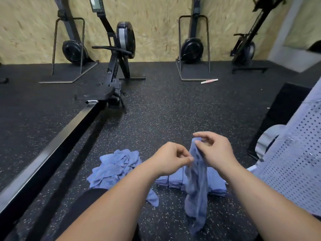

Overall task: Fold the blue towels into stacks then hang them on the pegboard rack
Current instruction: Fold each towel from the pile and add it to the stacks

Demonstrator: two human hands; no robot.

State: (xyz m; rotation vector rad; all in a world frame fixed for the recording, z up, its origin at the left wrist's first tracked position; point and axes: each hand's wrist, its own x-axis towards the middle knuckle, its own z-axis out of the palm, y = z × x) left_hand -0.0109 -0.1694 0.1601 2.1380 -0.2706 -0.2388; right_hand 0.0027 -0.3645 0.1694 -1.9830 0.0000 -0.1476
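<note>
A blue towel (pixel 197 188) hangs bunched and vertical in front of me, its lower end near the floor. My right hand (pixel 215 152) pinches its top edge between thumb and fingers. My left hand (pixel 172 158) pinches the same towel just below and to the left. On the floor to the left lies a crumpled heap of blue towels (pixel 114 167). Behind the hanging towel sits a low stack of folded blue towels (pixel 215 183), partly hidden by my arms. The white pegboard rack (pixel 295 157) stands at the right edge.
Black speckled rubber floor (pixel 165 108) stretches ahead. A rowing machine (pixel 97 94) with its long rail runs down the left. Upright rowers on stands (pixel 192 47) line the wooden wall. A pink-white marker (pixel 209 81) lies on the floor. A black box (pixel 281 115) stands right.
</note>
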